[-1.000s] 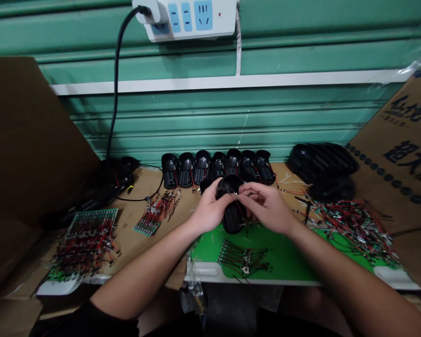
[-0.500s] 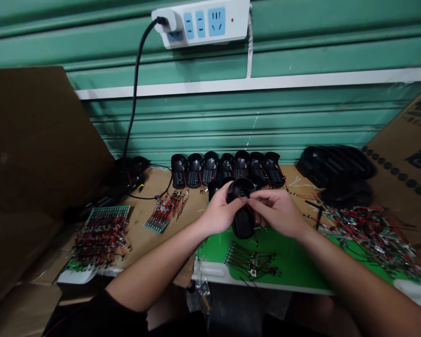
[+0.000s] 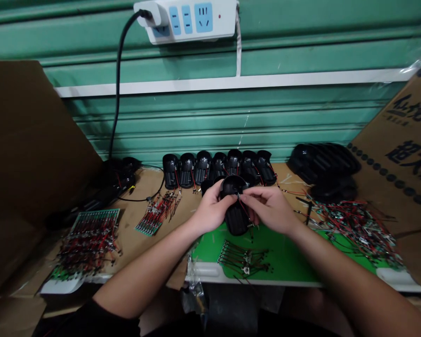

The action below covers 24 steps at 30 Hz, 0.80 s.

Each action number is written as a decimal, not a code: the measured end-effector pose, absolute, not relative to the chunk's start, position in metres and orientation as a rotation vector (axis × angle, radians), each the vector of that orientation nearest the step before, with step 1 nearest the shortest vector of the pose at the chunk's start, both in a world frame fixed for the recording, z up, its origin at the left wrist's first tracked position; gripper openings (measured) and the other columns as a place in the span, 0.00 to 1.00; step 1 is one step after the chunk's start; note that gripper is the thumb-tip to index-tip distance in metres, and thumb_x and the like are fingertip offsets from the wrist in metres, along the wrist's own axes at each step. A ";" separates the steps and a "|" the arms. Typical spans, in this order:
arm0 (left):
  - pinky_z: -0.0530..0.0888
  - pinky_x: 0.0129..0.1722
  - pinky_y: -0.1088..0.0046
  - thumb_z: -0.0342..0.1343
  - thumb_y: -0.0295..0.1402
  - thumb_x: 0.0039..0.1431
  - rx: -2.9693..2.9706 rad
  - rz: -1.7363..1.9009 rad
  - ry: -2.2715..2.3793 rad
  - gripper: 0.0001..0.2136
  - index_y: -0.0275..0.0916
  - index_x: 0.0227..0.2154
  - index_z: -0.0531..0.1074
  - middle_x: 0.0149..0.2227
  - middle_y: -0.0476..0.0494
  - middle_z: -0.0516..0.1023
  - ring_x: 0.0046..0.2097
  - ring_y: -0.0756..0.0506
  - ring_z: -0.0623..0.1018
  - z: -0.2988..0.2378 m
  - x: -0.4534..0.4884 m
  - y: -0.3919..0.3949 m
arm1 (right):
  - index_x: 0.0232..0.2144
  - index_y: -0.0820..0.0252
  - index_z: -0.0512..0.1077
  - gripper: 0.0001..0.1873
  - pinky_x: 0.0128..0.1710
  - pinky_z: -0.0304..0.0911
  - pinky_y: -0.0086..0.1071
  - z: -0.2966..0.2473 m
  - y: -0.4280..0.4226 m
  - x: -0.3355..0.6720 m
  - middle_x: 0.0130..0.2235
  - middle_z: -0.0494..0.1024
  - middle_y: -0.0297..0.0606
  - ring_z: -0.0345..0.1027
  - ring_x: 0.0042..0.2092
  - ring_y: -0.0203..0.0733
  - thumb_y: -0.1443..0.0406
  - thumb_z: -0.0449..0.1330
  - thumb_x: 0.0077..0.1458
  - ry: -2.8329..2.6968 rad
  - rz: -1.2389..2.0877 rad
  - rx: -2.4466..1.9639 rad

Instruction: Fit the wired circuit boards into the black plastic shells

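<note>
My left hand (image 3: 213, 209) is closed around the left side of a black plastic housing (image 3: 235, 222), which has a rounded hood at its top and a ribbed lower half. Its thumb presses on the middle of the housing. My right hand (image 3: 271, 208) pinches a small wired part (image 3: 239, 196) against the housing, thumb and forefinger together; the fingertips hide most of it. A thin red wire (image 3: 244, 211) runs down from there. Below the hands, a row of small boards with dark wires (image 3: 243, 258) lies on the green board (image 3: 284, 260).
Several similar black housings (image 3: 203, 168) stand in a row along the green wall. Wired circuit panels (image 3: 91, 238) lie at the left, and a tangle of wired parts (image 3: 361, 234) at the right. Stacked black shells (image 3: 323, 164) sit behind it. Cardboard (image 3: 31, 154) flanks the left side.
The whole view has shifted slightly, so everything appears a little further left. Both hands keep their hold at the housing, and the housing looks tilted a little differently.
</note>
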<state>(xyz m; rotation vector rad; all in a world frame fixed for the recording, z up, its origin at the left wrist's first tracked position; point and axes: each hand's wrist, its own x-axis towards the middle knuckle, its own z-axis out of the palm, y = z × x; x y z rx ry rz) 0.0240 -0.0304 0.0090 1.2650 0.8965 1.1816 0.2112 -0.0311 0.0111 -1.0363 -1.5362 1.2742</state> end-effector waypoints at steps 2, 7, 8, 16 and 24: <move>0.70 0.45 0.77 0.66 0.39 0.51 1.276 1.187 0.891 0.16 0.35 0.39 0.74 0.35 0.51 0.74 0.38 0.53 0.69 0.009 0.024 -0.030 | 0.31 0.60 0.82 0.20 0.16 0.60 0.27 0.011 -0.032 0.211 0.18 0.75 0.33 0.66 0.17 0.36 0.49 0.77 0.53 -1.541 1.274 -1.044; 0.69 0.45 0.78 0.65 0.38 0.52 1.319 1.192 0.893 0.15 0.35 0.38 0.72 0.35 0.51 0.74 0.38 0.54 0.69 0.008 0.023 -0.029 | 0.31 0.60 0.82 0.18 0.16 0.61 0.28 0.014 -0.033 0.211 0.18 0.75 0.32 0.66 0.17 0.37 0.51 0.75 0.55 -1.563 1.254 -1.053; 0.69 0.44 0.78 0.65 0.38 0.52 1.325 1.191 0.891 0.15 0.34 0.38 0.72 0.35 0.50 0.74 0.38 0.54 0.69 0.008 0.024 -0.029 | 0.31 0.60 0.81 0.18 0.16 0.61 0.28 0.014 -0.034 0.211 0.18 0.74 0.32 0.66 0.17 0.37 0.51 0.75 0.55 -1.566 1.253 -1.058; 0.70 0.42 0.79 0.66 0.39 0.53 1.346 1.190 0.885 0.15 0.34 0.38 0.72 0.35 0.50 0.74 0.37 0.54 0.68 0.003 0.026 -0.029 | 0.28 0.59 0.81 0.16 0.16 0.59 0.28 0.013 -0.034 0.211 0.18 0.75 0.33 0.65 0.17 0.37 0.53 0.74 0.55 -1.592 1.218 -1.060; 0.71 0.40 0.80 0.68 0.39 0.53 1.302 1.227 0.897 0.16 0.34 0.38 0.73 0.33 0.50 0.74 0.36 0.55 0.68 0.005 0.026 -0.029 | 0.29 0.60 0.80 0.21 0.17 0.60 0.27 0.017 -0.031 0.212 0.18 0.74 0.33 0.65 0.17 0.35 0.48 0.74 0.55 -1.585 1.267 -1.058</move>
